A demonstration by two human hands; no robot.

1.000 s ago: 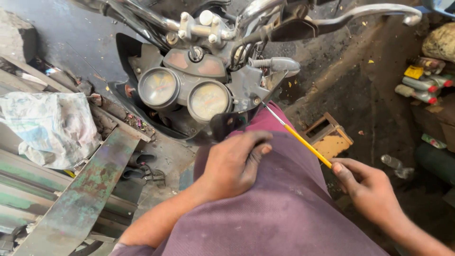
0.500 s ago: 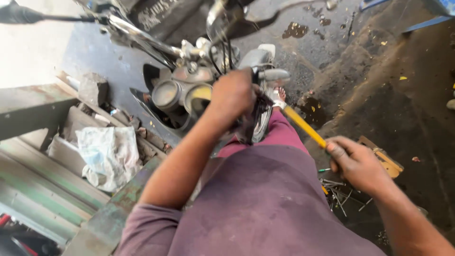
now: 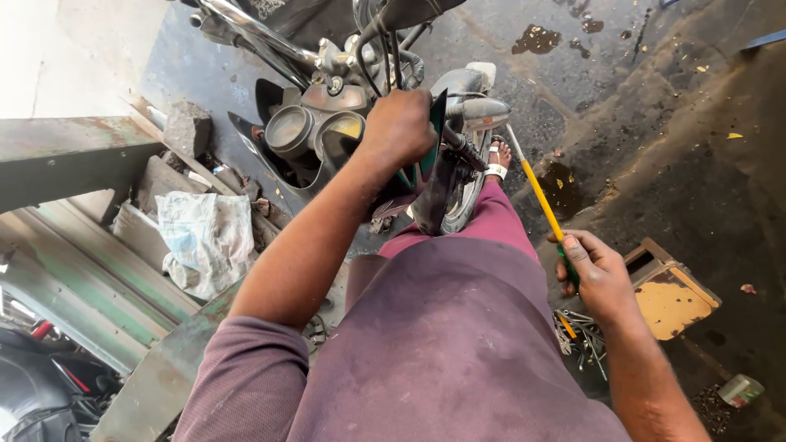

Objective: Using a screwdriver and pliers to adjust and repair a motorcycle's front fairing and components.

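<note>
A motorcycle front end stands before me, with two round gauges point(image 3: 307, 131), handlebars and a chrome turn signal point(image 3: 483, 113). My left hand point(image 3: 399, 128) reaches forward and grips a dark part beside the gauges, near the front wheel point(image 3: 454, 196). My right hand point(image 3: 596, 274) is lower right, closed on the green handle of a long screwdriver with a yellow shaft point(image 3: 540, 199). The shaft points up toward the turn signal. My foot in a sandal point(image 3: 498, 160) rests by the wheel.
A crumpled pale cloth point(image 3: 205, 239) lies on scrap metal beams point(image 3: 74, 245) at left, beside a stone block point(image 3: 188, 127). A small wooden box point(image 3: 671, 290) and loose tools point(image 3: 581, 336) lie on the oily ground at right. A small can point(image 3: 741, 390) sits lower right.
My left hand rose from my lap to grip the part beside the gauges. My view shifted up and closer to the motorcycle. The right hand keeps the screwdriver.
</note>
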